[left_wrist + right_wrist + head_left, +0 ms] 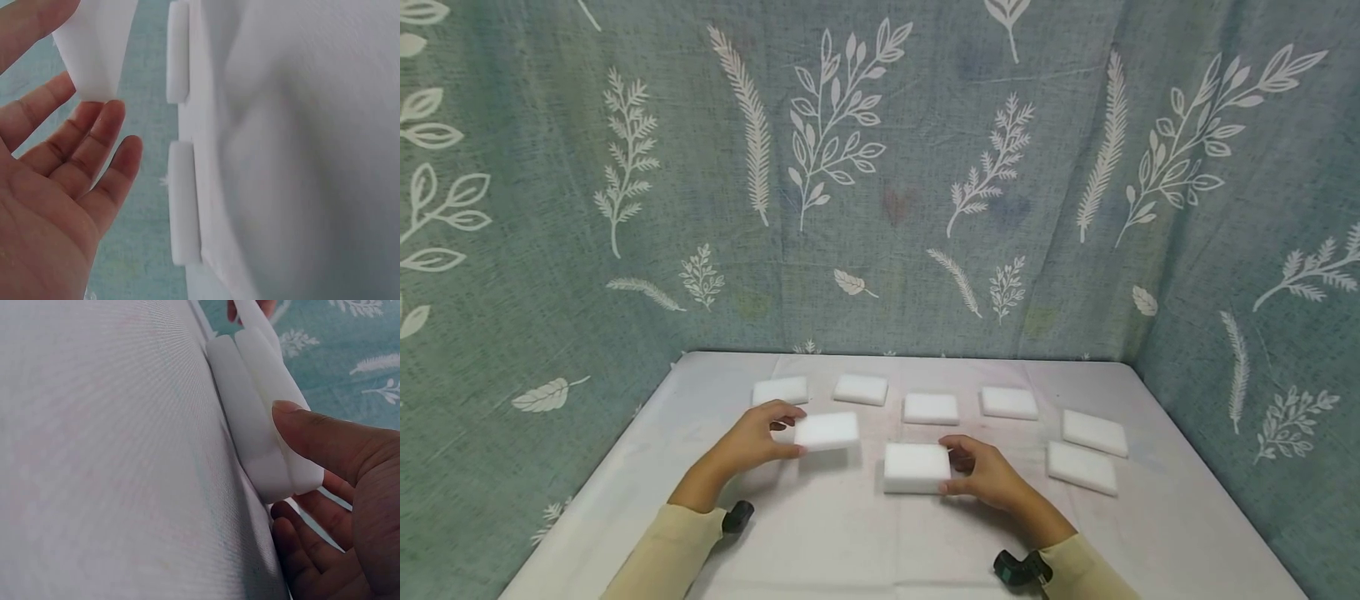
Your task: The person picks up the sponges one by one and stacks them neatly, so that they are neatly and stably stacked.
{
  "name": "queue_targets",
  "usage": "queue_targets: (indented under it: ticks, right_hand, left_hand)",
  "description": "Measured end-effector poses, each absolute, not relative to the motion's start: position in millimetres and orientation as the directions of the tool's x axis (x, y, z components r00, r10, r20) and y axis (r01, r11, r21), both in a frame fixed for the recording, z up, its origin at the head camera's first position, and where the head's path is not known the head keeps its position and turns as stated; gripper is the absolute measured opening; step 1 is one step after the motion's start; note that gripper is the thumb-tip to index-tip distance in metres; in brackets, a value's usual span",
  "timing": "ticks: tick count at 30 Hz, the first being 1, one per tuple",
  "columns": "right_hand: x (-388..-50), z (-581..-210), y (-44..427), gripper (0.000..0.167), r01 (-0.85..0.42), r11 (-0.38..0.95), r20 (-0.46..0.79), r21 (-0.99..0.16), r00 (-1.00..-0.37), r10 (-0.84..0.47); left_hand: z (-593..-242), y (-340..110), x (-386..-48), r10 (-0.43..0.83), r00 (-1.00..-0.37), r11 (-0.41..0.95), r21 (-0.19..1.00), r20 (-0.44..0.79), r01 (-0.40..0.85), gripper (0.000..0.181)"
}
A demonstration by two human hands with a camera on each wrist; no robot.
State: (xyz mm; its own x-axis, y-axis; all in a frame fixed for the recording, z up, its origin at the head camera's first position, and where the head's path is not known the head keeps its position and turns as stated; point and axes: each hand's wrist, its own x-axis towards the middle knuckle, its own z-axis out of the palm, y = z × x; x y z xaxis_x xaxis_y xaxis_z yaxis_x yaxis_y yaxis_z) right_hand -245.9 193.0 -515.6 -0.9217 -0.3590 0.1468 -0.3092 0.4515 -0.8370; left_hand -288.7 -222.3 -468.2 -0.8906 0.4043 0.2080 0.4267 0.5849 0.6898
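In the head view my left hand (758,437) pinches a white block (827,431) by its left end, lifted above the table; the left wrist view shows the block (97,50) between thumb and fingers of that hand (56,169). To its right, my right hand (988,475) grips white block material (916,467) at its right end. Two blocks lie stacked there in the right wrist view, the lower one (244,419) on the cloth and the upper one (275,381) under the thumb of my right hand (344,487).
Along the back of the white-covered table (820,542) lie several white blocks, among them ones at the left (780,391), middle (930,408) and back right (1009,402). Two more (1094,432) (1082,467) lie close together at the right. A patterned green-blue cloth (880,275) hangs around the table.
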Motion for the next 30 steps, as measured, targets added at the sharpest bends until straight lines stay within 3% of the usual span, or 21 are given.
queue_targets:
  ticks: [30]
  right_hand:
    - [-245, -516, 193, 0.071, -0.300, 0.453, 0.138, -0.839, -0.925, -0.355]
  left_hand:
    - [-455, -172, -280, 0.521, -0.806, 0.514, 0.651, 0.281, 0.559, 0.057]
